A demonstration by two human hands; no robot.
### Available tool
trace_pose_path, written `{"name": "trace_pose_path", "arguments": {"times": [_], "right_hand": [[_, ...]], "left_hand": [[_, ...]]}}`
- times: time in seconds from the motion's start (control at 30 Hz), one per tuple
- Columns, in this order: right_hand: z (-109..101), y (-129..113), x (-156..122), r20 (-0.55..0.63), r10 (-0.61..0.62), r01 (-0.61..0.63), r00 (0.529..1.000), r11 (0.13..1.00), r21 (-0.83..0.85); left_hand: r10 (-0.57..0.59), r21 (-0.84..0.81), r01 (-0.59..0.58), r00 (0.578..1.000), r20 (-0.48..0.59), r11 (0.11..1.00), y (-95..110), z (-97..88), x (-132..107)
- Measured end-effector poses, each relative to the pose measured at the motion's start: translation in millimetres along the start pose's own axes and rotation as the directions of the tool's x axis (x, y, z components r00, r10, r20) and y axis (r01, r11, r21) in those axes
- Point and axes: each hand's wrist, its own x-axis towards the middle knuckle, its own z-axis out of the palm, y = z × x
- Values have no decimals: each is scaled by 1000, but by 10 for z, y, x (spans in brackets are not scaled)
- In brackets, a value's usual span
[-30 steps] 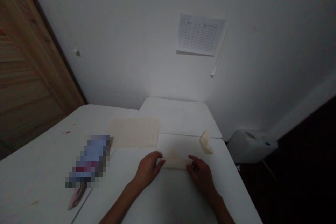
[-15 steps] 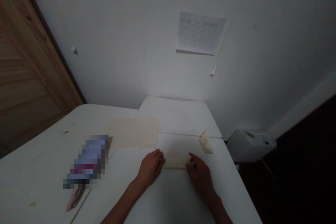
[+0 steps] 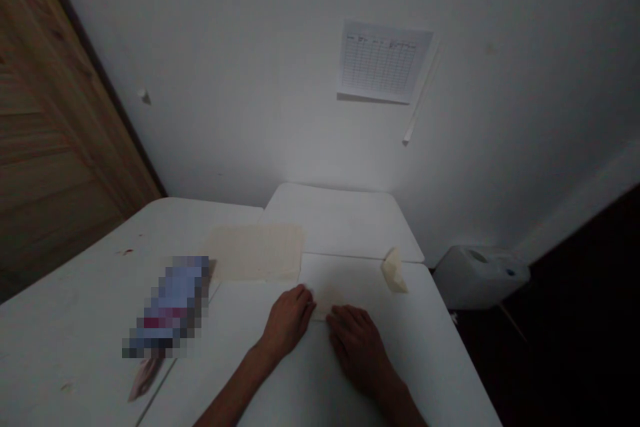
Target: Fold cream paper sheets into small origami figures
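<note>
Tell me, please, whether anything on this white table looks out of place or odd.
One thing does: a small reddish stain sits toward the far left of the white table, standing out sharply against the pale top.

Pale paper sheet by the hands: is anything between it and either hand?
Nothing visible stands in the way: the left hand and right hand are both right at the near edge of the pale paper sheet.
</note>
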Motion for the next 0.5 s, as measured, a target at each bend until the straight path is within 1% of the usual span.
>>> {"name": "trace_pose_path", "arguments": {"times": [0.17, 0.33, 0.5], "right_hand": [[-10, 20, -35, -4, 6, -6, 1000, 1000, -30], [-8, 25, -53, 27, 20, -20, 999, 1000, -15], [-22, 35, -70, 33, 35, -34, 999, 999, -21]], "left_hand": [[-8, -22, 8, 1000, 0, 1000, -5, -1, -1], [-3, -31, 3, 1000, 6, 1000, 10, -31, -1], [0, -34, 0, 1000, -3, 999, 13, -33, -10]]}}
